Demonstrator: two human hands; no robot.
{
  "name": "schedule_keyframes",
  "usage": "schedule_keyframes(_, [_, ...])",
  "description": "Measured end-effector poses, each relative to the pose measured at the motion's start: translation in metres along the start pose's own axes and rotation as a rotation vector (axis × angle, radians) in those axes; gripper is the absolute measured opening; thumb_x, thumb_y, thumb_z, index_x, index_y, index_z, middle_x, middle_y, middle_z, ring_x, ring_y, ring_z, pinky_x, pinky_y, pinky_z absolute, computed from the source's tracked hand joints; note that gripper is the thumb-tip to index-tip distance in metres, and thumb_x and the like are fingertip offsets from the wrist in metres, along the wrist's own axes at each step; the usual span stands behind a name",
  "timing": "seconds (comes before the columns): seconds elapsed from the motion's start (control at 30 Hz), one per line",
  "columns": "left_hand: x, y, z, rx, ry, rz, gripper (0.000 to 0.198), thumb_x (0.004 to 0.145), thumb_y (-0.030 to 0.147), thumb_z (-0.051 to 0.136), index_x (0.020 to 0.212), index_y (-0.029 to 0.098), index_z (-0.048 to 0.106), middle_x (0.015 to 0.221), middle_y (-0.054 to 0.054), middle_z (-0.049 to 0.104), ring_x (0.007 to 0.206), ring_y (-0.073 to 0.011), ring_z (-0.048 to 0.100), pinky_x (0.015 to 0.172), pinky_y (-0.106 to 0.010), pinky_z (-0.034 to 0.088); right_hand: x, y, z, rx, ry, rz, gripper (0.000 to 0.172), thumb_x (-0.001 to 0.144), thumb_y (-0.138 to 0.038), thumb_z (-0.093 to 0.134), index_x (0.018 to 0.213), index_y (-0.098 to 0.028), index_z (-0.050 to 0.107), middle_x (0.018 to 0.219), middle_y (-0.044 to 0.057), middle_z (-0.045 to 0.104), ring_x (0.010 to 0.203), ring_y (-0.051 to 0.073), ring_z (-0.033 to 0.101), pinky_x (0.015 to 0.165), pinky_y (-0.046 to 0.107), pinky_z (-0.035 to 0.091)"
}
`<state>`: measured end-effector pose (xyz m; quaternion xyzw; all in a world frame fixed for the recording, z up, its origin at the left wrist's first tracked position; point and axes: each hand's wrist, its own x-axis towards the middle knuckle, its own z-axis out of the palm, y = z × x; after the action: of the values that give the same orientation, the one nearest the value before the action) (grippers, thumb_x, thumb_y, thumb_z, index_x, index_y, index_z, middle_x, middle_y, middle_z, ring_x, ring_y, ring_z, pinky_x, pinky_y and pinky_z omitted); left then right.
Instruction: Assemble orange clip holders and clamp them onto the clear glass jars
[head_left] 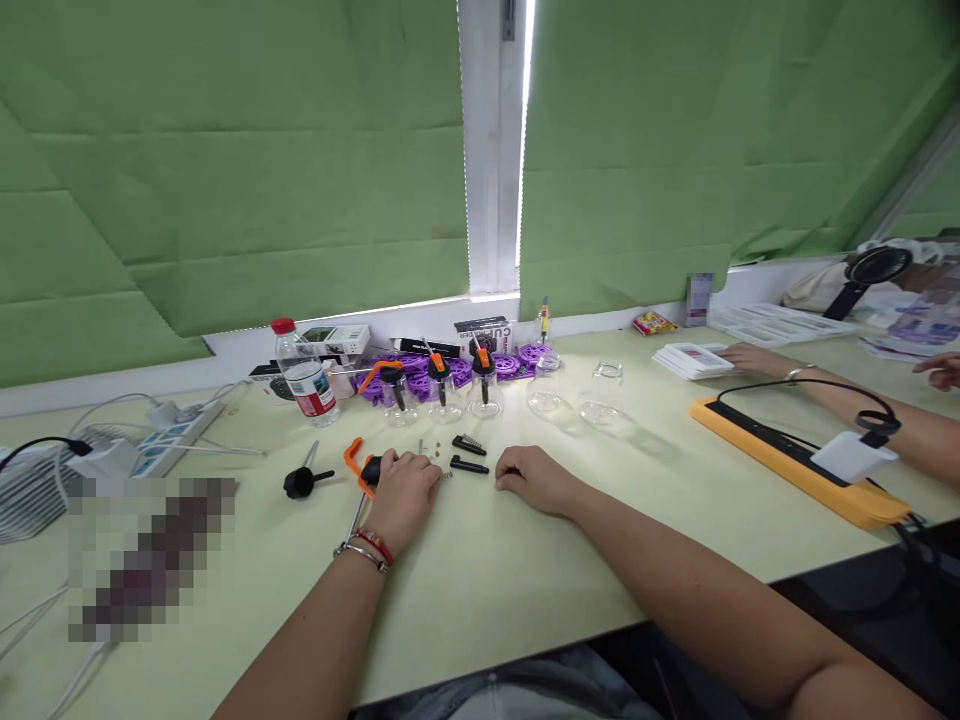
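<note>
My left hand [409, 490] lies palm down on the table, fingers low, beside a black part [371, 470] and an orange crank-shaped piece [354, 460]. A metal rod [356, 515] runs out by its wrist. My right hand [536, 478] rests on the table with fingers curled in, nothing visible in them. Between the hands lie two black slotted pieces [469, 465], a small spring [445, 476] and tiny brown bits [438, 448]. To the left sits a black cup-like part with a stem [300, 483].
Behind stand glass jars with black-and-orange tops [442, 395] and two bare glass jars [600, 400]. A water bottle [307, 380] and purple mesh-like pieces [517, 365] are nearby. At right are a yellow power strip [795, 465], white cards [690, 360] and another person's hand [754, 360].
</note>
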<state>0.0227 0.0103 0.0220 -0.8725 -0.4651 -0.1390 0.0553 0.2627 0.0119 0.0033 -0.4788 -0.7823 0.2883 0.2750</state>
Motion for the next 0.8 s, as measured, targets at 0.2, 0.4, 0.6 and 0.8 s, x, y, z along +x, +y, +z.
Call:
schedule_keyframes(0.2, [-0.001, 0.008, -0.001, 0.018, 0.098, 0.075, 0.030, 0.086, 0.006, 0.039, 0.090, 0.023, 0.062, 0.088, -0.004, 0.064, 0.087, -0.0203, 0.052, 0.083, -0.041, 0.028, 0.007, -0.029, 0.009, -0.028, 0.094, -0.162, 0.008, 0.081, -0.018, 0.057, 0.077, -0.019, 0.064, 0.103, 0.004, 0.066, 0.096, 0.019, 0.060, 0.085, 0.032, 0.044])
schedule_keyframes(0.4, [0.000, 0.009, 0.003, -0.098, 0.155, 0.066, 0.026, 0.088, 0.009, 0.041, 0.099, 0.024, 0.059, 0.095, -0.005, 0.065, 0.091, -0.0201, 0.054, 0.088, -0.042, 0.028, 0.022, -0.036, 0.014, -0.069, 0.050, -0.149, 0.011, 0.078, -0.015, 0.056, 0.072, -0.018, 0.064, 0.076, 0.001, 0.067, 0.069, 0.014, 0.059, 0.064, 0.025, 0.044])
schedule_keyframes(0.6, [0.001, 0.008, 0.002, -0.149, 0.232, -0.021, 0.031, 0.089, 0.018, 0.045, 0.120, 0.021, 0.049, 0.116, -0.011, 0.061, 0.105, -0.0227, 0.054, 0.095, -0.044, 0.028, 0.050, -0.010, -0.003, -0.157, 0.206, 0.136, 0.011, 0.080, -0.022, 0.054, 0.074, -0.017, 0.062, 0.072, 0.002, 0.064, 0.064, 0.013, 0.057, 0.056, 0.021, 0.042])
schedule_keyframes(0.8, [-0.002, 0.008, -0.001, -0.141, 0.227, 0.007, 0.030, 0.089, 0.018, 0.044, 0.118, 0.021, 0.050, 0.115, -0.010, 0.061, 0.104, -0.0227, 0.055, 0.093, -0.044, 0.029, 0.064, 0.007, -0.001, -0.293, 0.172, 0.186, 0.009, 0.076, -0.015, 0.057, 0.069, -0.016, 0.062, 0.073, 0.006, 0.065, 0.067, 0.016, 0.056, 0.057, 0.024, 0.038])
